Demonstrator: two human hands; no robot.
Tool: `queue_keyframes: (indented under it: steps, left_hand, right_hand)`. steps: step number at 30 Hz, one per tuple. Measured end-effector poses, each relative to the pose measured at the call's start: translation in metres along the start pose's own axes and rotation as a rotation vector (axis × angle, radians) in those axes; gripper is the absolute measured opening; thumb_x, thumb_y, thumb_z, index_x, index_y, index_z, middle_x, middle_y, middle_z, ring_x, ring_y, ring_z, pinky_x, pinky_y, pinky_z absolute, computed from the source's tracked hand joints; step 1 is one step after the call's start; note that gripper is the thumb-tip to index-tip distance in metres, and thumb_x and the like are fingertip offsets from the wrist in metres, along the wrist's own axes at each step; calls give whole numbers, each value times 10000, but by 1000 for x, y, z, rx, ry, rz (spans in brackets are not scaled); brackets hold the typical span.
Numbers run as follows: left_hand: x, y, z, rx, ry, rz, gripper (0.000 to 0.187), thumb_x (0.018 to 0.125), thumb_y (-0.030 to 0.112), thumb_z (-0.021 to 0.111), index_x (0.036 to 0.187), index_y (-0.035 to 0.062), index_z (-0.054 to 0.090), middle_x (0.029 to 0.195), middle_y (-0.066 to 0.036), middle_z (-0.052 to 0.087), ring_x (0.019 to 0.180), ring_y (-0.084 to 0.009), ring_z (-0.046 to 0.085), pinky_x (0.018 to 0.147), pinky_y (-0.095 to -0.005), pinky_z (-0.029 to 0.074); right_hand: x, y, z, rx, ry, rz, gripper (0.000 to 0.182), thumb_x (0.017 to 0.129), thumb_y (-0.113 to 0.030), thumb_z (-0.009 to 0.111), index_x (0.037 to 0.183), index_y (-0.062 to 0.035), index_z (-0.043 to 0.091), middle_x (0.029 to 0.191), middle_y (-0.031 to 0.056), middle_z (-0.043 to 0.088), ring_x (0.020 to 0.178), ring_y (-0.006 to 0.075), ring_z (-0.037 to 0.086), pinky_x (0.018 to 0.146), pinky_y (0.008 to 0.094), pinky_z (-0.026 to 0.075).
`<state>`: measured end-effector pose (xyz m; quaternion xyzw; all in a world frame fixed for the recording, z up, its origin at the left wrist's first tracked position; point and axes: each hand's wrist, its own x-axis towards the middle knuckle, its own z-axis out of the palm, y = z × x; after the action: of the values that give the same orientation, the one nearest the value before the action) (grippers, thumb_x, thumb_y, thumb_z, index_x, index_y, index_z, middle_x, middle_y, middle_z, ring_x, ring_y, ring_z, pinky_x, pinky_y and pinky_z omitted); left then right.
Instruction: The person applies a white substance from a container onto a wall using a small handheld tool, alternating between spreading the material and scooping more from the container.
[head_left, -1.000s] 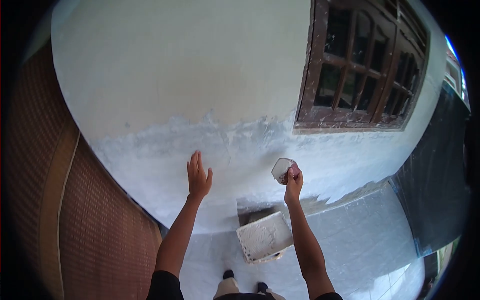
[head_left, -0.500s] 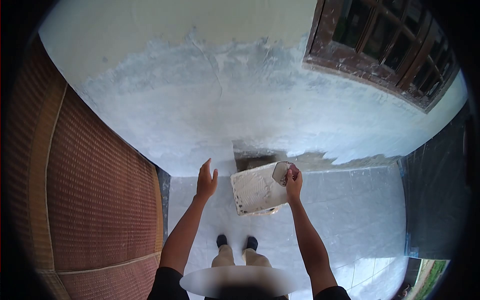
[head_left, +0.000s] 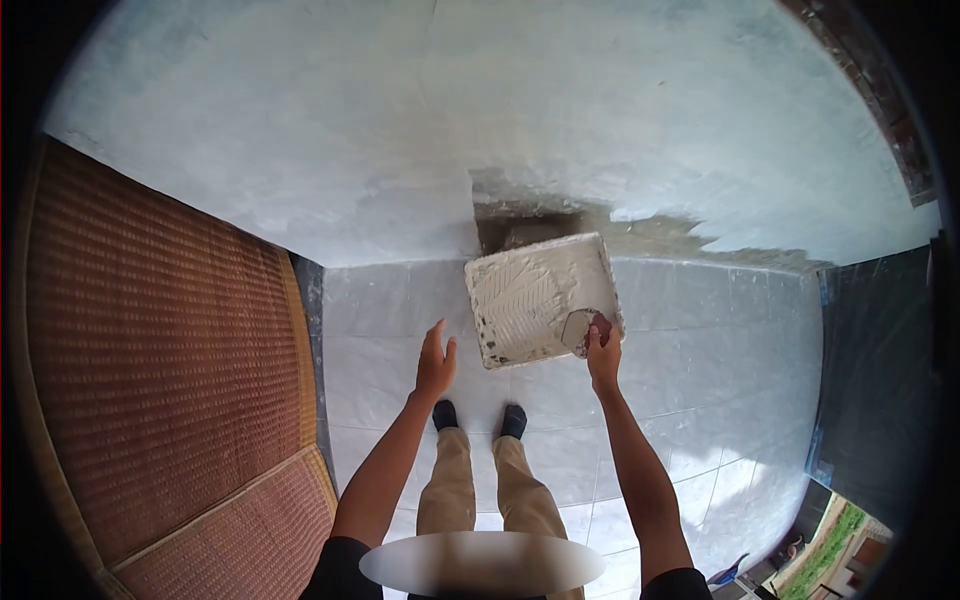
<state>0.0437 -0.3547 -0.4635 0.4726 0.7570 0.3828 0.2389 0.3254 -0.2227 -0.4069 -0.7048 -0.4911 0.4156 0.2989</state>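
My right hand (head_left: 604, 362) is closed around the reddish-brown grip of a scraper (head_left: 579, 332) with a wide, flat blade. That blade appears over the near right corner of a pale tray (head_left: 612, 268); whether it touches the tray cannot be told. White paste-like filler (head_left: 530, 300) coats the tray, with ridges showing on its left side. To the left of the tray, my left hand (head_left: 434, 365) is held out with fingers extended and thumb apart, holding nothing.
Ahead stands a wall (head_left: 380, 170) with patchy white coating and a bare grey strip (head_left: 660, 233) low down. Woven matting (head_left: 170, 360) rises on the left. Grey tiles (head_left: 700, 350) cover the floor, and a dark panel (head_left: 875, 370) is on the right.
My view has tilted downward, so the wall and tray appear higher and the window has mostly left the picture. My right hand with the scraper has come toward the tray's near right corner.
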Motion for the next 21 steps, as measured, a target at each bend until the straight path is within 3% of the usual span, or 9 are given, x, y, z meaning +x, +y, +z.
queue_keyframes:
  steps: [2, 4, 6, 7, 9, 12, 16, 18, 21]
  left_hand:
    - [-5, -17, 16, -51, -57, -50, 438, 961, 188, 479, 1339, -17, 398, 1299, -226, 483, 1224, -361, 466, 1025, -413, 376]
    - [-7, -31, 34, -69, -75, -81, 445, 961, 189, 478, 1348, -14, 391, 1300, -226, 483, 1221, -355, 472, 1020, -410, 380]
    - [-7, -43, 49, -85, -94, -109, 453, 962, 190, 478, 1357, -11, 384, 1300, -226, 483, 1217, -349, 477, 1015, -407, 385]
    - [-4, -44, 56, -120, -99, -135, 463, 963, 192, 478, 1366, -12, 374, 1300, -226, 483, 1215, -345, 480, 1012, -403, 385]
    - [3, -51, 70, -157, -110, -172, 474, 964, 193, 478, 1376, -13, 364, 1299, -226, 483, 1214, -340, 482, 1010, -399, 386]
    - [10, -63, 87, -215, -100, -210, 497, 969, 208, 468, 1393, -18, 341, 1317, -226, 472, 1210, -341, 483, 1006, -391, 386]
    - [7, -75, 108, -372, -93, -276, 527, 971, 225, 458, 1415, -23, 322, 1334, -232, 477, 1200, -321, 502, 995, -377, 394]
    - [3, -82, 114, -447, -77, -323, 522, 972, 228, 456, 1412, -27, 338, 1324, -234, 495, 1188, -310, 517, 988, -371, 399]
    - [1, -84, 117, -461, -119, -319, 483, 968, 193, 460, 1388, -33, 390, 1248, -226, 568, 1117, -264, 574, 956, -335, 425]
  right_hand:
    - [9, 9, 12, -4, -74, 37, 290, 941, -199, 571, 1153, -2, 547, 1032, 113, 630, 927, 186, 596, 802, 308, 468]
    - [36, 52, 32, -64, -54, -62, 282, 935, -203, 572, 1140, -10, 556, 954, 135, 648, 856, 217, 624, 754, 331, 481]
    - [57, 62, 50, -263, -18, -334, 247, 921, -192, 581, 1092, -15, 587, 833, 161, 656, 757, 275, 650, 682, 364, 491]
    - [64, 59, 58, -271, -25, -322, 247, 921, -192, 581, 1092, -15, 587, 833, 161, 656, 757, 275, 650, 682, 364, 491]
    - [75, 40, 70, -322, 3, -508, 187, 919, -158, 570, 1044, -27, 617, 770, 185, 650, 717, 342, 649, 626, 383, 488]
    - [98, 29, 93, -372, -114, -574, 164, 908, -113, 548, 1021, -20, 622, 869, 201, 667, 804, 370, 652, 690, 443, 496]
    - [109, 12, 122, -409, -121, -745, 171, 894, -70, 521, 1028, -33, 622, 886, 193, 668, 808, 367, 650, 685, 451, 509]
    - [111, 11, 134, -579, -117, -810, 179, 910, -107, 535, 1052, -48, 626, 894, 184, 670, 812, 380, 644, 692, 459, 510]
    - [108, 12, 147, -714, -160, -755, 175, 912, -110, 530, 1048, -55, 626, 919, 178, 672, 821, 375, 645, 697, 450, 515]
